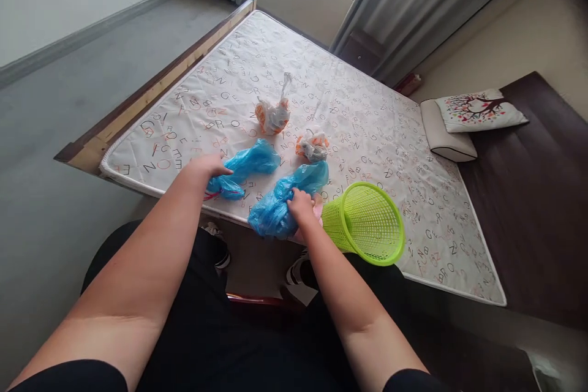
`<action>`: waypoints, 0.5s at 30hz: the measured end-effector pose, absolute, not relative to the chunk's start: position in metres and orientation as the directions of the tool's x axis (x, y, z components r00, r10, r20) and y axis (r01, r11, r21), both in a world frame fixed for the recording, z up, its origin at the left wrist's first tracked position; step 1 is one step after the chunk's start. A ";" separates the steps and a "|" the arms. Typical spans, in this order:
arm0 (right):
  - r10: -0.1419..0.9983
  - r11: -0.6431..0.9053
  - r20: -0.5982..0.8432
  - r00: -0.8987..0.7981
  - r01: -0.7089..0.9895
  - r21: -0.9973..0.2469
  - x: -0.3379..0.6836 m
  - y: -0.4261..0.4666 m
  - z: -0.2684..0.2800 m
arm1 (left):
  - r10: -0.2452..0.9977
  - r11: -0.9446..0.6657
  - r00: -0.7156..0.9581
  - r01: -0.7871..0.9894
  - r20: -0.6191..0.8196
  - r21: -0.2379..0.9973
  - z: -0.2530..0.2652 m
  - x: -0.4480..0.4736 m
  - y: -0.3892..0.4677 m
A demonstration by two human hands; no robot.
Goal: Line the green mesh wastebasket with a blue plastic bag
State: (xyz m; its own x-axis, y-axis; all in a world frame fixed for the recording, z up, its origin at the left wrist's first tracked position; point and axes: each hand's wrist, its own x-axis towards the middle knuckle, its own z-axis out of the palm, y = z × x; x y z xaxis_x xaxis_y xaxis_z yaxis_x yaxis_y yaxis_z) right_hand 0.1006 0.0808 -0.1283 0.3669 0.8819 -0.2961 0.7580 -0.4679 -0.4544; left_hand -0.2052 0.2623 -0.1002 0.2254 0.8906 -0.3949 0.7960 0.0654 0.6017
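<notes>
Two blue plastic bags lie at the near edge of a mattress printed with letters. My left hand rests on the left blue bag, fingers on its near end. My right hand grips the right blue bag near its middle. A lime-green mesh basket lies on its side just right of my right hand, its mouth facing right. Two small white-and-orange bags sit farther back: one upright with a knotted top, the other just behind the right blue bag.
The mattress sits on a wooden frame with grey floor to the left. A pillow and a tree-print cushion lie at the right on a dark surface. Curtains hang beyond. Shoes show below, between my legs.
</notes>
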 end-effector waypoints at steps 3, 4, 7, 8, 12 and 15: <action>0.919 -0.394 -0.216 0.330 0.745 -0.538 0.105 0.073 -0.127 | 0.899 0.179 0.043 0.872 -0.436 0.455 -0.083 -0.200 0.259; 0.923 -0.377 -0.170 0.346 0.724 -0.578 0.106 0.072 -0.123 | 0.920 0.212 -0.025 0.870 -0.391 0.445 -0.076 -0.199 0.259; 0.887 -0.290 -0.001 0.461 0.557 -0.778 0.109 0.071 -0.104 | 0.977 0.183 -0.094 0.833 -0.193 0.522 -0.058 -0.192 0.254; 0.858 -0.254 0.029 0.512 0.474 -0.843 0.110 0.070 -0.097 | 0.990 0.116 -0.047 0.823 -0.136 0.557 -0.052 -0.187 0.249; 0.736 -0.163 -0.080 0.672 0.061 -0.985 0.114 0.067 -0.066 | 0.906 -0.278 0.421 0.660 -0.037 0.697 -0.031 -0.155 0.205; 0.705 -0.071 -0.233 0.670 -0.260 -0.963 0.116 0.057 -0.043 | 0.755 -0.348 0.654 0.459 -0.045 0.818 -0.018 -0.137 0.157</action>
